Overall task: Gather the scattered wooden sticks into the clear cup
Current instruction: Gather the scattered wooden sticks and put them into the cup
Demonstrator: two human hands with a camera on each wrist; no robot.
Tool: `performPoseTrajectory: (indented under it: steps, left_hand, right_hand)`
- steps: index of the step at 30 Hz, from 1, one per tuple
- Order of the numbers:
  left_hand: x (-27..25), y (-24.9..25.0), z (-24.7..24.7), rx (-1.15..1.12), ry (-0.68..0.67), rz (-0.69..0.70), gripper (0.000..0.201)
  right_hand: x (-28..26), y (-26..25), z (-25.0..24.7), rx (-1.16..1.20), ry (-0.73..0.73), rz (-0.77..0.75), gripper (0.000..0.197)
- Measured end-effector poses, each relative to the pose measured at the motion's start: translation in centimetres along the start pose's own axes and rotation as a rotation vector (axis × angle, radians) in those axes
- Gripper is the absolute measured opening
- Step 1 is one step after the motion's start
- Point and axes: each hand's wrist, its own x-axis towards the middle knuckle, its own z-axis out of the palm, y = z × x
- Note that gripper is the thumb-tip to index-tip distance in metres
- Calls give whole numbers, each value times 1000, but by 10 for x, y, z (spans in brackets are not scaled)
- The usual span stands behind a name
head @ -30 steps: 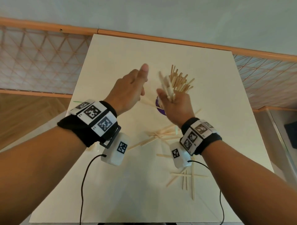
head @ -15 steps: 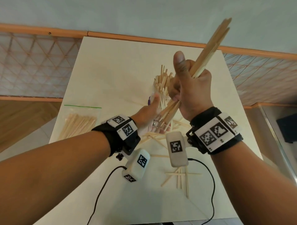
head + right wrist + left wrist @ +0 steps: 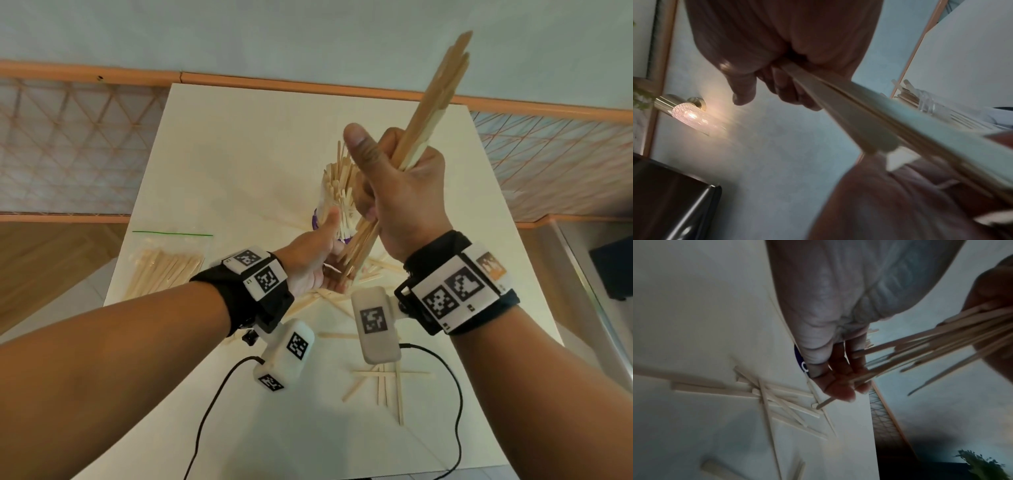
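My right hand [image 3: 394, 192] grips a bundle of wooden sticks [image 3: 435, 99], held tilted high above the white table [image 3: 222, 164], its top ends pointing up and right. My left hand [image 3: 315, 260] sits below it, its straight fingers [image 3: 840, 386] touching the bundle's lower ends [image 3: 900, 352]. Just behind both hands stands the clear cup [image 3: 329, 195], packed with upright sticks; it also shows in the right wrist view [image 3: 929, 104]. Loose sticks lie under the hands [image 3: 777, 397] and nearer me on the right [image 3: 387, 380].
A clear zip bag of sticks [image 3: 164, 270] lies at the table's left edge. Two black cables [image 3: 212, 404] trail from the wrist cameras across the near part of the table. A patterned floor and a wall border the far side.
My right hand has risen toward me with a bundle of sticks in its grip. The left hand has dropped below it and now touches the bundle's lower ends. Little has moved in the last half second.
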Motion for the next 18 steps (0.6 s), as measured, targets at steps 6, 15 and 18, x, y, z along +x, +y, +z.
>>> performPoseTrajectory:
  steps: [6, 15, 18]
  left_hand:
    - [3, 14, -6, -31, -36, 114, 90]
    - [-5, 13, -4, -84, -108, 226, 22]
    - [-5, 11, -3, 121, -74, 287, 25]
  right_hand:
    - [-8, 26, 0, -108, 83, 55, 46]
    - [7, 31, -6, -135, 270, 86, 43]
    - [7, 35, -8, -238, 284, 53, 40]
